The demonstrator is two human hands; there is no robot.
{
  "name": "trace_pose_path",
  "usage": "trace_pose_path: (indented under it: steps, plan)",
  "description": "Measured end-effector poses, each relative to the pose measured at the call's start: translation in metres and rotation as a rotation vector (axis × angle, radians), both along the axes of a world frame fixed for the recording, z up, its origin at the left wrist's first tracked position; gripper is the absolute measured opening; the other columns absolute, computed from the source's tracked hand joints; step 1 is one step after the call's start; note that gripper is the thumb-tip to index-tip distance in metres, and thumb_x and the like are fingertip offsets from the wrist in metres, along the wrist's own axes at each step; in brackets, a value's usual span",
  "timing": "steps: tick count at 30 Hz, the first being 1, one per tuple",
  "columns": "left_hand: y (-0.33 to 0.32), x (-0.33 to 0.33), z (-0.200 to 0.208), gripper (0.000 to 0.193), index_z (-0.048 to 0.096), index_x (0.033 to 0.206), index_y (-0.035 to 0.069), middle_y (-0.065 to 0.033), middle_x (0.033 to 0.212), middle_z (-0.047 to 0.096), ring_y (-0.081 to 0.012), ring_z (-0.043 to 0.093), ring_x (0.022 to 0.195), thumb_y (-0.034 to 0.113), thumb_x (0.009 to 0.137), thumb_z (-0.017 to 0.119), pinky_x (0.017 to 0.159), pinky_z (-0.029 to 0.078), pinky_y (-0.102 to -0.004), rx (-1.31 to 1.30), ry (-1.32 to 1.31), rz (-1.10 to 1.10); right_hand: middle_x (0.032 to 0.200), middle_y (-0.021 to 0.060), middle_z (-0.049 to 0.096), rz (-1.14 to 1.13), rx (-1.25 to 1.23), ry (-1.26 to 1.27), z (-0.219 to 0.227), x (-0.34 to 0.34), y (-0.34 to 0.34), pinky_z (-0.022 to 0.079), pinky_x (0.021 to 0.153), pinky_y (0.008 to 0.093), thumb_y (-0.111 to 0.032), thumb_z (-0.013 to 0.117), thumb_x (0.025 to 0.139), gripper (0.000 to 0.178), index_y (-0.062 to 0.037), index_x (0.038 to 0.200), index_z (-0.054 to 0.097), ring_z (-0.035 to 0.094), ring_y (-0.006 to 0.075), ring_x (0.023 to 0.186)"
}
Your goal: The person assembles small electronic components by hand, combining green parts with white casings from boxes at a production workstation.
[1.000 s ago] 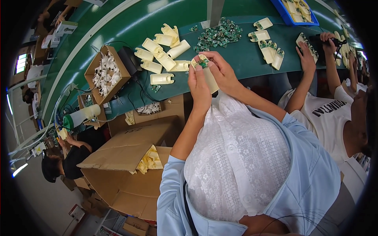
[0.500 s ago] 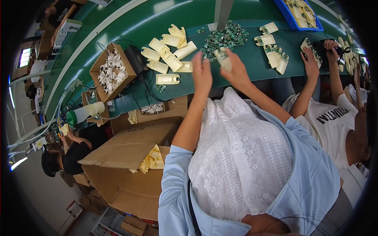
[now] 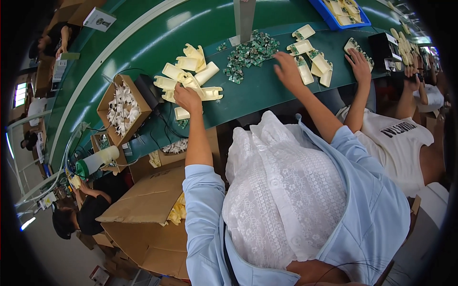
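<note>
Green desk (image 3: 260,91) is running across the view, a metal post (image 3: 244,21) standing at its far edge, cartons sitting left. Cream shells (image 3: 207,73) are lying in a loose heap left of the post, one stray by the near edge. Small green boards (image 3: 251,53) are piling up next to the post, toward the far edge. Farther right, filled shells (image 3: 304,71) are lying open side up with boards in one end; a blue bin (image 3: 323,16) is holding more at the far edge.

Left hand (image 3: 189,98) is touching the heap, fingers bent down; whether it is gripping a shell, cannot tell. Right hand (image 3: 288,71) is hovering between the boards and the filled shells, thumb and fingers apart, nothing visible in it.

For a good pick, the left fingers probably should be pinching a single shell by its side wall, not dragging its neighbors; the right is likely best staying light, handling boards by their edges and not nudging the filled shells.

Writing: bold dark lettering is showing on a co-worker's white shirt (image 3: 381,148); a white printed box (image 3: 99,20) at upper left is carrying a dark picture. Shells are showing no readable marks; boards are too small to tell.
</note>
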State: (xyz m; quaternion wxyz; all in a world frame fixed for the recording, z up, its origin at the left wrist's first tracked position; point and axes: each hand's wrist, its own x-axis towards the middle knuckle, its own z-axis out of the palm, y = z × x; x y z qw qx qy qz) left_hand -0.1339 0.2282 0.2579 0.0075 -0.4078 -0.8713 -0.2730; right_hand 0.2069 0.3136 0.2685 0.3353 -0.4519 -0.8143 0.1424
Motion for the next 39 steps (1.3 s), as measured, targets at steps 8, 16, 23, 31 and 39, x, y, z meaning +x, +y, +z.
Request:
trace_pose_path:
  steps: [8,16,23,31,39]
  plan:
    - [-0.006,0.019,0.021,0.029,0.053,0.111,-0.002,-0.014,0.097,0.063,-0.0254,0.062,0.084,0.011,0.086,0.05,0.074,0.05,-0.0352,0.246,-0.581,-0.12,0.102,0.0106,0.055,0.04,0.012,-0.113,-0.004,-0.055,0.011,0.041,0.081,0.0409,-0.011,0.071,0.072,0.041,-0.0069,0.11,0.054,0.052,0.031,0.097]
    - [-0.038,0.081,0.065,0.029,0.048,0.113,0.001,-0.0151,0.101,0.061,-0.023,0.062,0.081,0.005,0.084,0.045,0.068,0.054,-0.0345,0.303,-1.72,-0.182,0.096,0.0094,0.054,0.1,-0.106,-0.164,-0.006,-0.038,0.004,0.041,0.079,0.0403,-0.019,0.073,0.073,0.044,-0.007,0.11,0.053,0.052,0.0304,0.094]
    - [-0.043,0.101,0.082,0.035,0.043,0.125,0.006,-0.0168,0.115,0.057,-0.0243,0.061,0.087,0.012,0.091,0.041,0.071,0.054,-0.0383,0.239,-1.776,-0.274,0.099,0.01,0.056,0.091,-0.054,-0.163,-0.007,-0.035,0.001,0.041,0.08,0.0404,-0.025,0.069,0.077,0.038,-0.0079,0.109,0.057,0.052,0.0305,0.096]
    - [-0.043,0.107,0.075,0.043,0.04,0.132,0.01,-0.0158,0.118,0.056,-0.0268,0.059,0.098,0.037,0.1,0.026,0.081,0.052,-0.044,0.286,-1.972,-0.312,0.102,0.0096,0.057,0.068,-0.021,-0.075,-0.012,-0.034,0.001,0.042,0.081,0.0396,-0.02,0.065,0.08,0.03,-0.0086,0.107,0.058,0.054,0.0289,0.097]
    - [-0.045,0.108,0.075,0.043,0.039,0.135,0.011,-0.0159,0.12,0.055,-0.0271,0.059,0.101,0.035,0.1,0.029,0.084,0.051,-0.0448,0.32,-1.919,-0.293,0.102,0.0084,0.057,0.181,0.042,-0.144,-0.009,-0.03,0.005,0.043,0.08,0.0375,-0.013,0.064,0.08,0.022,-0.0074,0.101,0.059,0.054,0.0276,0.096]
